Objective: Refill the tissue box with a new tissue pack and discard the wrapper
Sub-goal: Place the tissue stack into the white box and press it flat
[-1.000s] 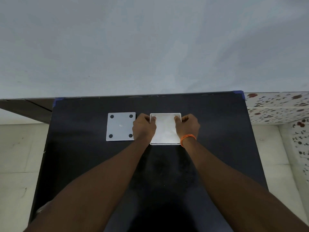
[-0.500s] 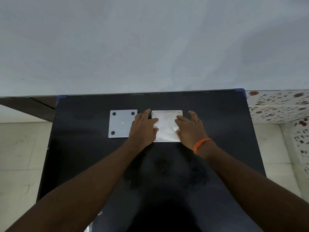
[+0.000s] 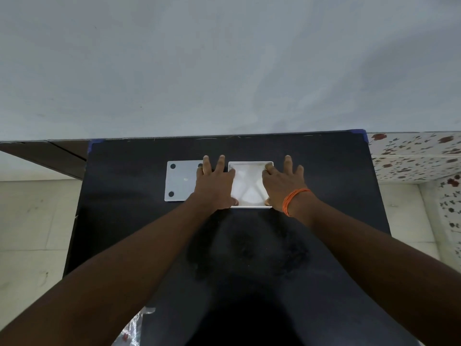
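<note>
Now both palms down over the open tissue box (image 3: 250, 165) at the table's (image 3: 324, 171) far middle. Left hand (image 3: 215, 186) spread flat, covering its left wall and the edge of the grey lid (image 3: 180, 182) lying just left. Right hand (image 3: 282, 184) splayed, fingertips pressing the white tissues (image 3: 248, 188) inside. Crinkled wrapper (image 3: 133, 328) at near edge.

**Open tissue box, tissues inside**

We see the white square tissue box (image 3: 250, 207) lying open-side up, filled with white tissues (image 3: 249, 186) creased into folds. Just beside it on our left lies its flat white base panel (image 3: 180, 182), with 3 dark round feet showing.
</note>
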